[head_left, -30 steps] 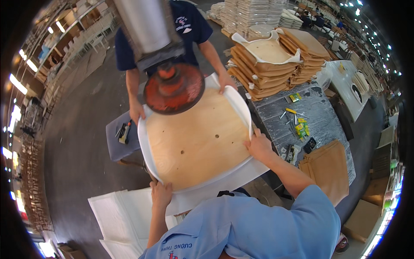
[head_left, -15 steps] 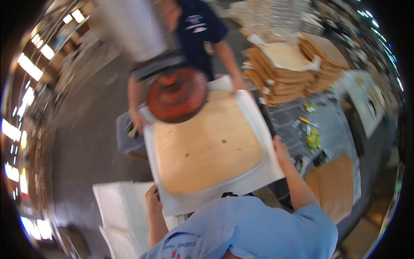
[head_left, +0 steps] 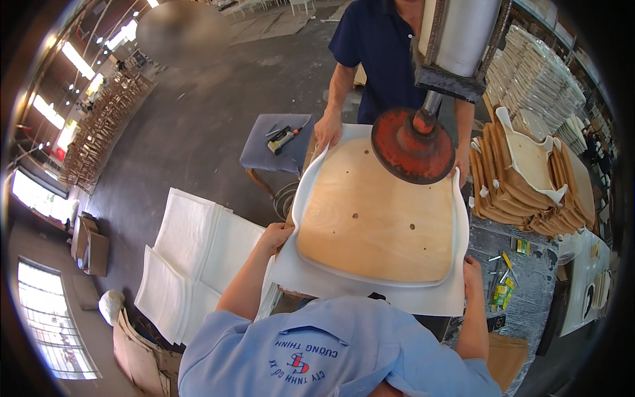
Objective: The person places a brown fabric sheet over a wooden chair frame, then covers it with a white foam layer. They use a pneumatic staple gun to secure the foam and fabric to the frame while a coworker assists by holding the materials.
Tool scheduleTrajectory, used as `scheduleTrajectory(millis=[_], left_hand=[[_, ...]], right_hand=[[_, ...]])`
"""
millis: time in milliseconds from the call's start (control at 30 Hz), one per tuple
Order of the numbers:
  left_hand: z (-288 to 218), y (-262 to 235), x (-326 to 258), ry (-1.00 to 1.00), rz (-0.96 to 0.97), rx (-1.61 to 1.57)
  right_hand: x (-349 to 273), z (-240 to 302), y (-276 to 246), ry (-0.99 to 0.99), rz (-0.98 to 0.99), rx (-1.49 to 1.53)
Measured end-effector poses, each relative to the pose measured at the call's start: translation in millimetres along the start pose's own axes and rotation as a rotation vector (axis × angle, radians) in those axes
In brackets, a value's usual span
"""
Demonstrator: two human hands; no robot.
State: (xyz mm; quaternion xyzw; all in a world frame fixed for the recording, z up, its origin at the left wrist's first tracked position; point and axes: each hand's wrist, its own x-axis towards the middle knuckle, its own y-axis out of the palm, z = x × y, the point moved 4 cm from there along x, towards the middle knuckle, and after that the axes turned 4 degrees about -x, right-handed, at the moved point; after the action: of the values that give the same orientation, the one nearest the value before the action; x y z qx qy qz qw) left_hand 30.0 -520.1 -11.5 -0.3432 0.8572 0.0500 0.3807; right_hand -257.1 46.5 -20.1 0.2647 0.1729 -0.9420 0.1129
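A pale wooden seat panel (head_left: 377,248) with small holes lies on a white padding sheet (head_left: 370,293) in front of me. My left hand (head_left: 276,236) is closed at the sheet's left edge. At the right edge, near its front corner, my right hand (head_left: 472,274) has its fingers closed on the sheet. Along both sides the sheet curls up against the panel. Opposite me, a co-worker's hands (head_left: 328,129) hold the far corners. Over the panel's far right part hangs a round red press disc (head_left: 413,147) on a metal rod.
Left of the work stands a blue padded stool (head_left: 264,155) bearing a tool. White sheets (head_left: 192,258) are stacked at my left. On the right, a plastic-covered table (head_left: 529,264) carries small yellow-green packets, beside piled brown seat pieces (head_left: 509,192). The press column (head_left: 456,40) rises at far right.
My view has turned, so the panel and press appear farther right. The sheet's sides now curl upward; before, they lay flatter. Both my hands stay at its edges.
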Motion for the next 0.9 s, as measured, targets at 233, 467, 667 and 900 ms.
scheduleTrajectory(millis=[233, 467, 667, 900], left_hand=[[-6.7, 12.6, -14.4, 0.465, -0.068, 0.3], [-16.7, 23.1, -19.7, 0.32, -0.102, 0.247], [-11.6, 24.0, -16.1, 0.23, -0.003, 0.027], [9.6, 1.6, -11.1, 0.256, -0.092, 0.138]], right_hand=[[-9.2, 22.0, -3.5, -0.132, -0.204, -0.506], [-8.2, 18.6, -7.9, -0.086, -0.228, -0.502], [-3.4, 10.6, -10.3, -0.113, -0.228, -0.43], [-5.0, 4.1, -2.0, -0.055, -0.119, -0.388]])
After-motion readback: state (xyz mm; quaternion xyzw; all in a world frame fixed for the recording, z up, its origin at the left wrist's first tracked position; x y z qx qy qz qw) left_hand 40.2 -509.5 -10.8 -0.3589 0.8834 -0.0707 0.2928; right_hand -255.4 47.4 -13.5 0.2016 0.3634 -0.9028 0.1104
